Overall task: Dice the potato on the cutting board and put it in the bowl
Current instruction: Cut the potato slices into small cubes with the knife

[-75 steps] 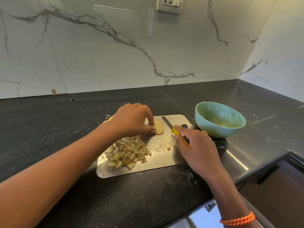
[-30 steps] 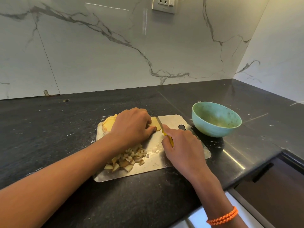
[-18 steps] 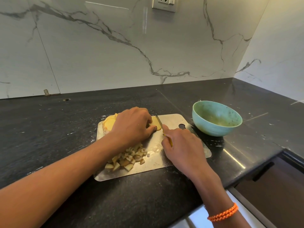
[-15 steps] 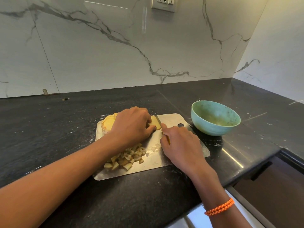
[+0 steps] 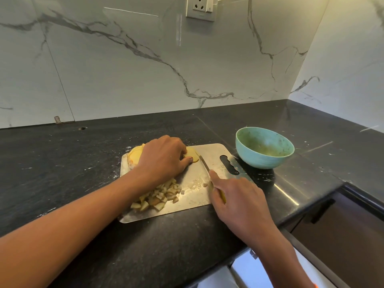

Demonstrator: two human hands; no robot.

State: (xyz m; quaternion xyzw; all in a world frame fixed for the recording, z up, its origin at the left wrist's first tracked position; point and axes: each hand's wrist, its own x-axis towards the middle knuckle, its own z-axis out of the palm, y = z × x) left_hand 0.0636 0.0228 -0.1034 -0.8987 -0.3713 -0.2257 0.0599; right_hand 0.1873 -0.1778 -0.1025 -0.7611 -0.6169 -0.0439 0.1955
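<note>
At the middle of the black counter sits your steel cutting board. Your left hand is curled over a potato slice near the board's 12 o'clock edge, fingertips pinning it down. More uncut potato shows at 9 o'clock of that hand, partly hidden under it. Your right hand is wrapped around the yellow handle of the knife, forefinger stretched along the top; the blade points toward 11 o'clock and lies just beside the slice, at its 3 o'clock side. I cannot tell whether the edge is touching the potato. A heap of diced pieces lies at 6 o'clock of your left hand, partly under your wrist. The green bowl stands at 3 o'clock of the board, just off its corner, with no dice in it that I can see.

Risks, as I judge them: your left thumb tip sits close to the blade, so a cut that drifts left could nick it. The slice is thin and wet-looking on smooth metal, so it may skid under pressure. The board could slide on the polished counter. Your forearm could sweep dice off the near edge.

No brand, label or readable writing shows anywhere; the wall socket at 12 o'clock is unmarked.
</note>
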